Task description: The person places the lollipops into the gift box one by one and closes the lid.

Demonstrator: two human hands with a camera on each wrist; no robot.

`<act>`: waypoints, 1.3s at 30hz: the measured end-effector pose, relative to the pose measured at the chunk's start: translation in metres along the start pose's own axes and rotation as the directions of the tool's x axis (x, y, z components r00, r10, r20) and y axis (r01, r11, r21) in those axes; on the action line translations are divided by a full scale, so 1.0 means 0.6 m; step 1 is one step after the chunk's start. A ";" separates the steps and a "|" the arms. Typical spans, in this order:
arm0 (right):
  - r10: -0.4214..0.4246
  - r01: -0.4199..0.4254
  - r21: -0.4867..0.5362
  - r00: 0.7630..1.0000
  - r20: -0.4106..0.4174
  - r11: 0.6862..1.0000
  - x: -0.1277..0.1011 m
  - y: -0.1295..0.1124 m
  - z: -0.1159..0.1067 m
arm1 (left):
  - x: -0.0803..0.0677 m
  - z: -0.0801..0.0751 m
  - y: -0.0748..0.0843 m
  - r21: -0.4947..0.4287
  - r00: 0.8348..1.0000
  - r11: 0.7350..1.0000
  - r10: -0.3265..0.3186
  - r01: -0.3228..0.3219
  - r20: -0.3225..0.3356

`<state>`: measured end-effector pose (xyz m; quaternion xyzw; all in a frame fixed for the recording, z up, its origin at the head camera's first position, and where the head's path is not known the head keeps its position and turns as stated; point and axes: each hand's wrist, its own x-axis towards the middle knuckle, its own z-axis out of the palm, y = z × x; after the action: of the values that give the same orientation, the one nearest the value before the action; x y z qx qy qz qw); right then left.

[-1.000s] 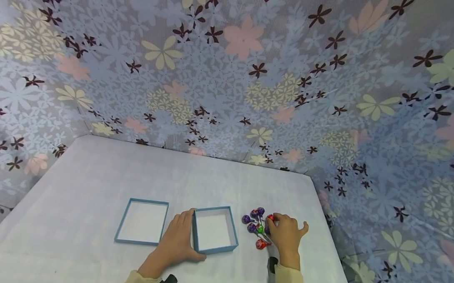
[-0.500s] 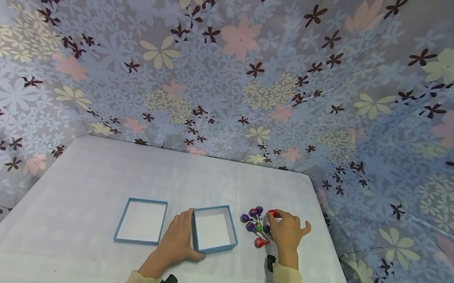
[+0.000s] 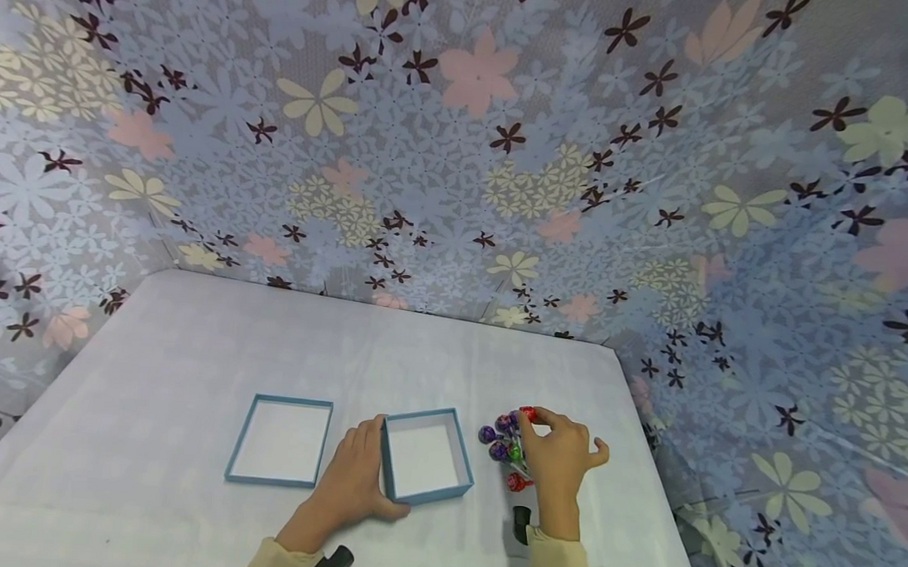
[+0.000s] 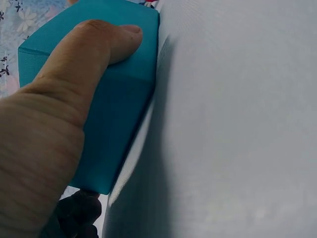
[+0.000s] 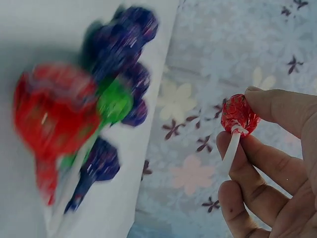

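Note:
My left hand (image 3: 353, 472) grips the left side of an open, square blue box (image 3: 432, 495) with a white inside. In the left wrist view the thumb (image 4: 106, 42) presses on the box's blue outer wall (image 4: 116, 114). My right hand (image 3: 560, 458) pinches a red-wrapped lollipop (image 5: 237, 115) by its head between thumb and fingertips, its white stick pointing down. Close by lies a bunch of lollipops: several purple ones (image 3: 498, 451), a green one (image 3: 516, 453) and another red one (image 3: 517, 483). My right hand partly hides their sticks.
A shallow blue-rimmed lid (image 3: 279, 441) lies inside up, left of the left hand. White cloth (image 3: 309, 337) covers the table, and flower-patterned fabric (image 3: 429, 149) rises behind it and at both sides. A black device (image 3: 521, 524) sits beside the right wrist.
My right hand has lifted the red lollipop out of the bunch and shifted it away and then leftward. The left hand, box and lid hold their places.

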<state>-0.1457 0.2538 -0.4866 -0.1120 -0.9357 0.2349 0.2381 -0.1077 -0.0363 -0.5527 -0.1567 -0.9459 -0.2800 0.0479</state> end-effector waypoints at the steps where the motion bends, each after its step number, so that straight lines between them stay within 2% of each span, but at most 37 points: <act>1: -0.005 0.005 0.008 1.000 -0.004 1.000 -0.001 -0.006 0.000 | 0.000 0.000 0.000 0.002 1.000 1.000 0.000 0.000 0.000; 9: -0.052 0.054 0.067 0.998 -0.035 0.996 -0.019 -0.050 0.004 | 0.002 -0.004 0.000 -0.002 1.000 1.000 0.001 -0.001 0.009; 17: -0.102 0.108 0.118 0.993 -0.057 0.987 -0.045 -0.083 0.023 | 0.002 -0.008 0.000 -0.006 1.000 1.000 -0.012 0.012 0.008; 22: -0.149 0.158 0.120 0.986 -0.079 0.980 -0.060 -0.108 0.032 | 0.003 -0.008 0.001 0.001 1.000 1.000 -0.014 0.014 0.007; 28: -0.203 0.210 0.132 0.977 -0.067 0.969 -0.081 -0.138 0.048 | 0.001 -0.007 0.001 0.016 1.000 1.000 -0.006 0.006 -0.003; 32: -0.243 0.248 0.116 0.968 -0.057 0.962 -0.093 -0.153 0.061 | 0.001 -0.004 0.000 0.032 0.999 0.999 0.025 -0.024 -0.033; 39: -0.298 0.298 0.047 0.954 -0.020 0.953 -0.113 -0.170 0.085 | 0.000 0.003 -0.002 0.030 1.000 0.999 0.025 -0.025 -0.011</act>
<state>-0.1227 0.1245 -0.5023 0.0347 -0.9342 0.2187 0.2796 -0.1082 -0.0360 -0.5545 -0.1662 -0.9476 -0.2663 0.0591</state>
